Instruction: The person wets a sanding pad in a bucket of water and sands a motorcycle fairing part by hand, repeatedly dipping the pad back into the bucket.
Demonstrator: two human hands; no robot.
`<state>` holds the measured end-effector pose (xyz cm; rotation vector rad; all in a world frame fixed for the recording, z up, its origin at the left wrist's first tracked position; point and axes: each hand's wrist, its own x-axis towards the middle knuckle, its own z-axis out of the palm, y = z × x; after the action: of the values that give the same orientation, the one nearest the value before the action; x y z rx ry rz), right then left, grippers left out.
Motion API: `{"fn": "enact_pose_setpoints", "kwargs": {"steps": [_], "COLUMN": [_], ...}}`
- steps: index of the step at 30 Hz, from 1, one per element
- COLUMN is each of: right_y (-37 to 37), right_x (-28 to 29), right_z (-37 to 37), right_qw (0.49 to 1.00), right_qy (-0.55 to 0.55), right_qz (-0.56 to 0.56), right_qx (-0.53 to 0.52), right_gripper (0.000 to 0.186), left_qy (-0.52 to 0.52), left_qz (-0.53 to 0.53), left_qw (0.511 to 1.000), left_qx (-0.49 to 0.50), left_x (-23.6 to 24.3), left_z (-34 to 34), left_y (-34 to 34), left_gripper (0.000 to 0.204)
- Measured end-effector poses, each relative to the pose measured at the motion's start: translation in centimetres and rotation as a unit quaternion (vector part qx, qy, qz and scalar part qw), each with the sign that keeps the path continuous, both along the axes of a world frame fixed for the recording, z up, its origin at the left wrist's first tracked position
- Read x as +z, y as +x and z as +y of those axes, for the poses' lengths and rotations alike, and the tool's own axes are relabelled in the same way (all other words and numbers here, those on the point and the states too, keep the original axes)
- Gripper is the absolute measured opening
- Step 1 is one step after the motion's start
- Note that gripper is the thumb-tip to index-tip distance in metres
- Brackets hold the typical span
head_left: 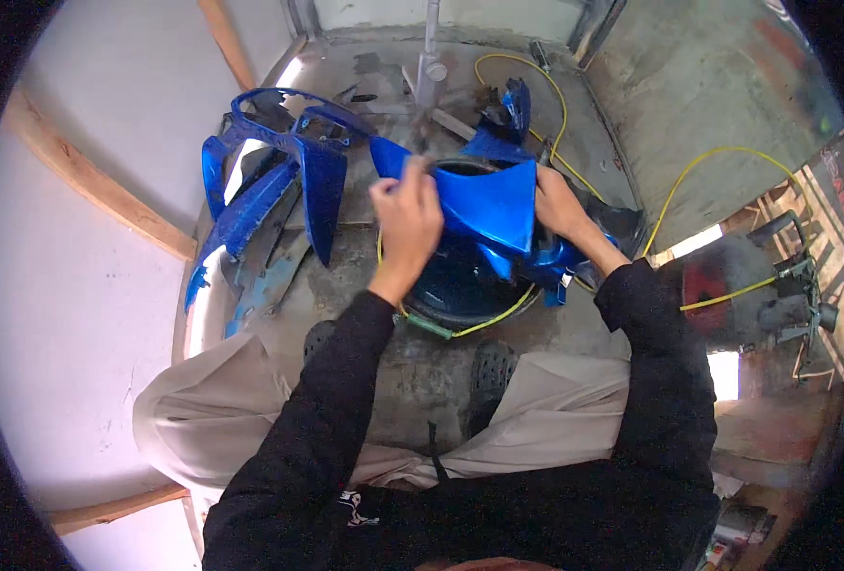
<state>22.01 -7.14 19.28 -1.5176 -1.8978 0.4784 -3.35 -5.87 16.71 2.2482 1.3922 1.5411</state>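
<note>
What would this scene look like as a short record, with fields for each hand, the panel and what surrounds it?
Left hand: at the panel's left part; blurred, contact unclear
Right hand: holding the panel's right edge
Panel: glossy blue, above the tub
Tub: black, round
To the left: blue parts
Beyond: yellow hose

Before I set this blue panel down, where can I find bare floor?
Floor shows bare between your shoes, and in a strip between the black basin and the blue parts at left. It is crowded at the basin's right and far side, with blue pieces and yellow hose, and above it, where your right hand holds the blue panel.
</note>
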Motion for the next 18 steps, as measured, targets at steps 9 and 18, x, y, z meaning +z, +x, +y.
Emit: {"fn": "enact_pose_setpoints", "kwargs": {"steps": [9, 18], "right_y": [-1.2, -0.4], "right_x": [-0.2, 0.5], "right_z": [-0.4, -1.6], "right_qw": [1.0, 0.999], "right_qy": [0.018, 0.04], "right_qz": [-0.017, -0.015], "right_qx": [0.011, 0.008], "right_gripper": [0.024, 0.022], "left_qy": [-0.027, 0.073], "left_qz": [-0.028, -0.011], "left_qw": [0.999, 0.982], "left_qx": [-0.017, -0.175], "left_x": [-0.5, 0.8], "left_z": [-1.1, -5.3], "left_y": [-0.7, 2.0], "left_gripper": [0.026, 0.033]}}
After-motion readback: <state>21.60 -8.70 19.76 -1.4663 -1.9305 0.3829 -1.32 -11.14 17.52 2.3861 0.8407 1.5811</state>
